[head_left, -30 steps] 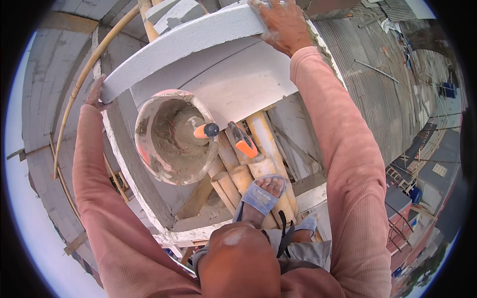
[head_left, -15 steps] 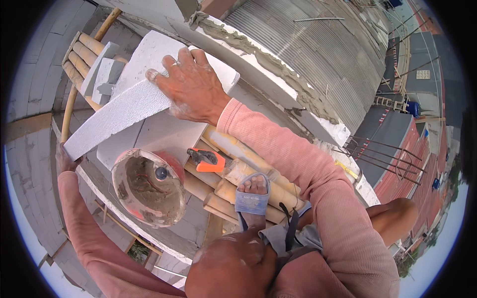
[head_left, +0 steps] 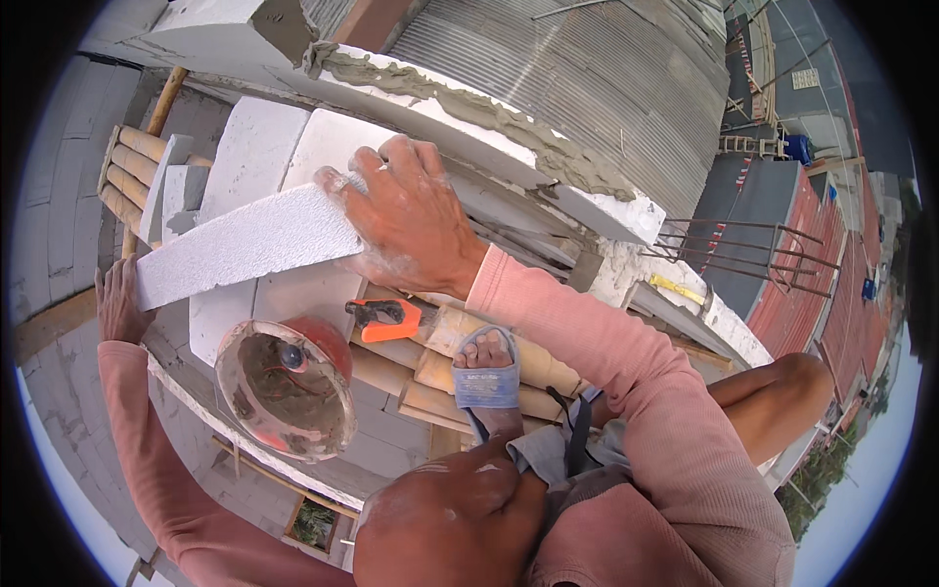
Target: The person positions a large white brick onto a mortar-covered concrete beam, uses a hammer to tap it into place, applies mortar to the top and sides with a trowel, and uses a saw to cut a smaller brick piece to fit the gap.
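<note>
A long pale block (head_left: 249,240), probably aerated concrete, is held between my two hands with its narrow face toward me. My left hand (head_left: 122,301) grips its left end. Over its right end my right hand (head_left: 416,215) is closed, with chalky dust on the fingers. More white blocks (head_left: 256,147) lie behind and under it. Close below the held block stands a mortar-smeared reddish bucket (head_left: 333,344) with grey mortar inside and a dark round knob showing. An orange-and-black tool handle (head_left: 384,319) lies right of the bucket.
Bamboo poles (head_left: 430,396) form the platform under my sandalled foot (head_left: 487,362). A white block wall (head_left: 577,210) topped with wet mortar runs along the far side. Bent rebar (head_left: 743,249) sticks out at right, beyond a corrugated roof (head_left: 587,88). Smaller block pieces (head_left: 181,191) lie at left.
Both hands have shifted with the block; its right end is lower and farther right. More of the white blocks behind it shows. The whole view has turned slightly.
</note>
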Motion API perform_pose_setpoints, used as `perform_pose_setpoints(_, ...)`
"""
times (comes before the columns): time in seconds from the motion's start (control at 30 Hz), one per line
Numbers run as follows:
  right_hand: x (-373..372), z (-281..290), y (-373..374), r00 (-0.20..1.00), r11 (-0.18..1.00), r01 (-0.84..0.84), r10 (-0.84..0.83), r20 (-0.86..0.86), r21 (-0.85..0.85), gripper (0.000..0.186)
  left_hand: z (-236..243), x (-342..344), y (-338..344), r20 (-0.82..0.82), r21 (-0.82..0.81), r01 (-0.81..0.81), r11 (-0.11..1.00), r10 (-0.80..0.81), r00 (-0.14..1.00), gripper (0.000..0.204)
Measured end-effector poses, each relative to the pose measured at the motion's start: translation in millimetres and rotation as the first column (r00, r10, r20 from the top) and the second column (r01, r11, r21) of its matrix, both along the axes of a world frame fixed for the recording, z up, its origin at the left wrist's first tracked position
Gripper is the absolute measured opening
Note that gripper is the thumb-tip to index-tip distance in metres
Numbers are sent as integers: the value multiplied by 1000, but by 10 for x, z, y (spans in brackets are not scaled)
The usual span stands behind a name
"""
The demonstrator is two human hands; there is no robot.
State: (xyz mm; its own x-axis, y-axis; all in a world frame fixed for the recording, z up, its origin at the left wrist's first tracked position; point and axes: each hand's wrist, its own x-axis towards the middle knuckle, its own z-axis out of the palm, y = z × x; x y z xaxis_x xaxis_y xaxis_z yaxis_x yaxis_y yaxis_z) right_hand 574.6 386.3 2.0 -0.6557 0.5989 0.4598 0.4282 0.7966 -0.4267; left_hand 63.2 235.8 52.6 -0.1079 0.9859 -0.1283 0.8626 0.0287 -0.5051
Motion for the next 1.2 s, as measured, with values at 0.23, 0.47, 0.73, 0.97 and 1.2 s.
perform_pose_setpoints(0.23,1406,633,-98,953,960,270,-257,160,-69,90,1128,1653,890,79,-109,215,971,-207,975,94)
perform_pose_setpoints(0.47,2507,1022,-673,732,762,647,-616,291,-15,100,749,2658,2060,168,162,601,783,-622,765,106)
perform_pose_setpoints(0.73,2629,857,-699,656,684,729,-707,265,19,94,718,3138,2940,356,-6,762,648,-711,607,97)
perform_pose_setpoints(0.97,2494,432,-427,657,672,740,-710,254,-36,90,159,2836,3813,455,-129,771,623,-654,605,115)
perform_pose_setpoints(1.2,2503,334,-74,704,729,684,-651,284,-25,89,90,2822,3433,589,-97,708,699,-533,607,111)
